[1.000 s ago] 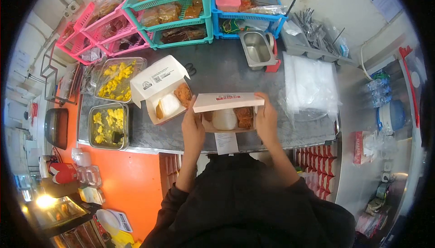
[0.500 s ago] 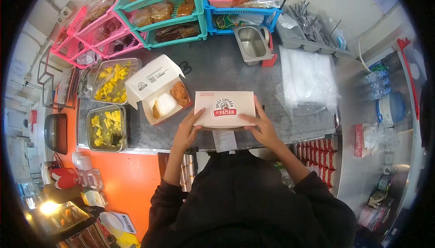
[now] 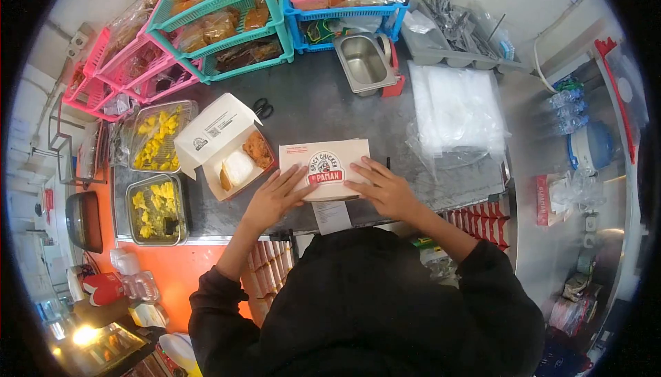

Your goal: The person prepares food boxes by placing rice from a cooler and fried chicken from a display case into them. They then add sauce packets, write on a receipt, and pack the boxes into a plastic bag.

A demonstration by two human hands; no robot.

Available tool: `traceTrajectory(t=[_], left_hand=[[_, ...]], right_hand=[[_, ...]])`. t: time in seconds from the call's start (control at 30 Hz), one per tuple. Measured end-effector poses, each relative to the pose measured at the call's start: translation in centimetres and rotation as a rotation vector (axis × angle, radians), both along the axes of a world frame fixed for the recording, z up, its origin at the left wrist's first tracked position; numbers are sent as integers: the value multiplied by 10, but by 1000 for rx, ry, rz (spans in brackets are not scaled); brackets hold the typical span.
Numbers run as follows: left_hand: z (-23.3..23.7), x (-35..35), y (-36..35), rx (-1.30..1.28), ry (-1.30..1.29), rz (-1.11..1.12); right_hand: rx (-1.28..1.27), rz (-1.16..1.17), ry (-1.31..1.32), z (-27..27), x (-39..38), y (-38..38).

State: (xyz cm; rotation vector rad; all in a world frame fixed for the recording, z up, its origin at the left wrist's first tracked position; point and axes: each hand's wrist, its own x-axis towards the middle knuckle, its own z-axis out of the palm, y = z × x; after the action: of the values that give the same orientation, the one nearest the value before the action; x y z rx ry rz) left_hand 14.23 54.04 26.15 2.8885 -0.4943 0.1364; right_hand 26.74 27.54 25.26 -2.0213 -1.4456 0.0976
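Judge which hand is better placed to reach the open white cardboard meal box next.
Left, probably. The left hand lies on the closed printed cardboard box, at its edge nearest the open white cardboard meal box; the right hand rests on the far side.

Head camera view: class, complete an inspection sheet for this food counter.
Surface: grey metal counter, crowded at the back.
Job's things: closed white cardboard box with red logo, flat near the front edge; white paper slip pokes out beneath.
Clutter: open white cardboard box holding rice and fried chicken; two trays of yellow food; black scissors; empty steel pan; stack of clear plastic bags.
Hands: left hand and right hand lie flat on the closed box's lid.
Cables: white cable by the right wall.
Surroundings: pink, teal and blue plastic baskets of packets; grey cutlery tray.
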Motion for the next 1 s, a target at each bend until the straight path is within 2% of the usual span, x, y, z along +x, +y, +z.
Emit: traceTrajectory(t=[0.07,0.23,0.3,0.33,0.37,0.4,0.43,0.47,0.5,0.53,0.6,0.67,0.73,0.77,0.8,0.87,0.9,0.97,1.0], left_hand=[[8,-2,-5,73,-36,-57],[5,-1,-22,282,-124,-128],[-7,2,-25,34,-130,-115],[-11,2,-26,33,-128,-118],[-15,3,-28,-113,-104,-98],[-14,6,-29,-258,-80,-77],[-11,10,-28,-260,-78,-78],[-1,14,-28,-285,38,-8],[7,15,-29,-307,154,61],[10,15,-31,-306,157,58],[14,17,-34,-121,-70,191],[0,11,-33,-205,-78,237],[-8,9,-35,-843,-254,373],[-18,5,-30,-971,-126,374],[-23,4,-26,-973,-119,368],[-28,-1,-21,-764,-39,359],[-28,-2,-20,-761,-33,355],[-25,0,-18,-465,-69,228],[-21,0,-18,-462,-70,224]], right_hand=[[-151,11,-89,5,-1,-6],[-197,104,-135,-1,5,-6],[-191,146,-109,6,7,-4],[-198,102,18,13,6,-2],[-205,58,144,21,5,0],[-206,57,144,28,8,5],[-251,57,83,35,12,11],[-297,59,27,37,15,14],[-300,58,35,36,17,16],[-314,42,82,36,20,19],[-324,22,126,34,20,20],[97,-142,459,20,13,13],[95,-145,521,0,6,5],[92,-145,594,-7,3,2],[91,-155,596,-11,3,1],[95,-107,409,-16,-3,4],[98,-112,414,-16,-7,4],[123,-116,370,-10,-9,5],[127,-119,368,-4,-11,3]])
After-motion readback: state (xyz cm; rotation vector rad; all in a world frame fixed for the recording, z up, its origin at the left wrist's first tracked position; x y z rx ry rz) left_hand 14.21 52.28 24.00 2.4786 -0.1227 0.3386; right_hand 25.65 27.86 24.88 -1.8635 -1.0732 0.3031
